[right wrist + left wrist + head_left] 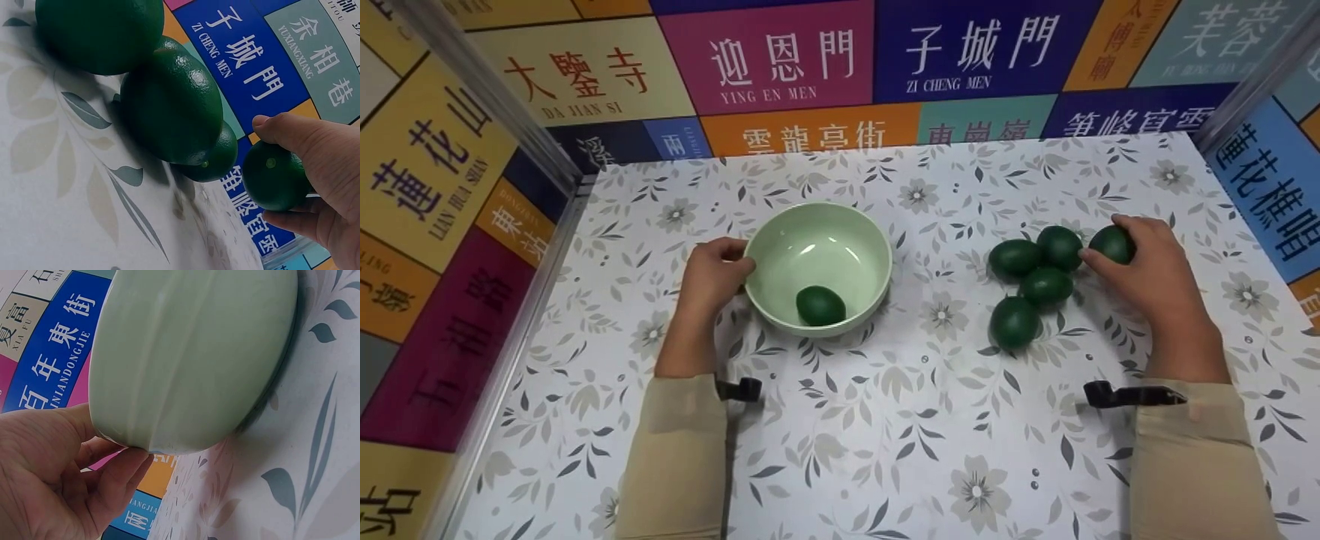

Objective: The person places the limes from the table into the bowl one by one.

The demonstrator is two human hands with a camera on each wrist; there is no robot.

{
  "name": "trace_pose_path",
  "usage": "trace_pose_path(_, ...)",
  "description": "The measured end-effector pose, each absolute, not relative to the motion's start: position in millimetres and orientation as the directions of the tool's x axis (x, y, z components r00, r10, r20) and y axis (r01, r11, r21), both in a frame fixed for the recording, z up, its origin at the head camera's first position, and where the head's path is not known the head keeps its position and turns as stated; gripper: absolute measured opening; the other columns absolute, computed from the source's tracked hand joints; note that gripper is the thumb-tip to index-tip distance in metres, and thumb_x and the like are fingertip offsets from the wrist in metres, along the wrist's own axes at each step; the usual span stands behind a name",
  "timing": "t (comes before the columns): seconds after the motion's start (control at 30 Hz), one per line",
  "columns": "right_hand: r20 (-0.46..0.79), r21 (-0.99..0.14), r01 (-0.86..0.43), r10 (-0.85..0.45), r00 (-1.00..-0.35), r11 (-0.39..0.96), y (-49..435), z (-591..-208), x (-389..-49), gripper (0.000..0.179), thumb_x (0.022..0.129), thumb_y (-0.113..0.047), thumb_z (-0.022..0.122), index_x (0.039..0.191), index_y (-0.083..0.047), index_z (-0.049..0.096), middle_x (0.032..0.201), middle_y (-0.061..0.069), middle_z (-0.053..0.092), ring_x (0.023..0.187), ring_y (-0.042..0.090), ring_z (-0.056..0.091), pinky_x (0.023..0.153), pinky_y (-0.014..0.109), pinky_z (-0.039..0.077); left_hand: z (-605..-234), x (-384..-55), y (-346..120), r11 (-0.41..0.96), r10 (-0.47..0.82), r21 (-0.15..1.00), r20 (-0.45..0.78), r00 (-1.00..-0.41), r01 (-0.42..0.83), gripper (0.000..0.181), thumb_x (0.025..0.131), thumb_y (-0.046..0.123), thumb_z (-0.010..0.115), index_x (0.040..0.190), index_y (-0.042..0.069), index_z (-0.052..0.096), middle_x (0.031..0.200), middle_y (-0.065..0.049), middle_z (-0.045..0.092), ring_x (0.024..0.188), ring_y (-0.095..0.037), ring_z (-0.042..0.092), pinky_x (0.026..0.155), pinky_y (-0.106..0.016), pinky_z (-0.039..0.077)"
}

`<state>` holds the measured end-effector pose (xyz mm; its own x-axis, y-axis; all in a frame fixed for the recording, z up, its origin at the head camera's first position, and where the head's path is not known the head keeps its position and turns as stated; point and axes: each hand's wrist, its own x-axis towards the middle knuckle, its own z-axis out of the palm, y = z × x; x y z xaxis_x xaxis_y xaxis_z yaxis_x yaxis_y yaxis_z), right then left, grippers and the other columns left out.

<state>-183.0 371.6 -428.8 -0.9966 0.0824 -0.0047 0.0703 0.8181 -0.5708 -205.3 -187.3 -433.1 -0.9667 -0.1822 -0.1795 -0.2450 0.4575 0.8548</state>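
- Pinching a glossy, dark-green, oval fruit [1114, 244] between thumb and fingers, the right hand [1155, 266] probably needs a firm yet gentle grip, as smooth skin may slip.
- Four matching dark-green oval fruits [1015, 322] cluster just beside it on the white, leaf-printed table [877, 435]; steering clear of them should prevent rolling.
- Well apart, the left hand [712, 274] pinches the rim of a round, pale-green, glossy bowl [825, 244]; a light, level hold should steady it.
- Inside rests one dark-green fruit [820, 306], which jolts could roll.
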Motion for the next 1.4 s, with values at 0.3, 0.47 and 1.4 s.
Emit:
trace_pose_path(0.3, 0.018, -0.586, 0.037, 0.059, -0.998, 0.810, 364.4, -423.5, -181.2, 0.090, 0.095, -0.060, 0.064, 0.163, -0.010, 0.032, 0.163, 0.030, 0.028, 0.146, 0.056, 0.031, 0.115, 0.072, 0.029, -431.9, -203.9, -186.8, 0.444, -0.176, 0.859, -0.196, -0.965, -0.256, 0.039, 0.091, 0.009, 0.061, 0.128, 0.004, 0.071, 0.117, -0.014, 0.067, 0.093, -0.021, 0.065, 0.073, -0.026, 0.060)
trace_pose_path(0.47, 0.020, -0.584, 0.028, 0.050, -0.999, 0.811, 360.9, -421.0, -180.7, 0.089, 0.096, -0.059, 0.064, 0.163, -0.010, 0.032, 0.164, 0.030, 0.028, 0.147, 0.055, 0.030, 0.116, 0.072, 0.028, -433.6, -204.7, -186.5, 0.444, -0.182, 0.858, -0.194, -0.964, -0.257, 0.037, 0.091, 0.010, 0.061, 0.126, 0.005, 0.071, 0.116, -0.013, 0.068, 0.092, -0.021, 0.066, 0.072, -0.028, 0.060)
trace_pose_path(1.4, 0.006, -0.572, -0.001, 0.003, -1.000, 0.821, 339.6, -413.8, -181.7, 0.089, 0.094, -0.060, 0.065, 0.163, -0.013, 0.034, 0.166, 0.025, 0.028, 0.150, 0.052, 0.029, 0.119, 0.072, 0.024, -431.8, -204.9, -187.4, 0.431, -0.175, 0.865, -0.201, -0.964, -0.259, 0.038, 0.090, 0.008, 0.061, 0.127, 0.004, 0.071, 0.116, -0.014, 0.068, 0.091, -0.020, 0.065, 0.071, -0.027, 0.060)
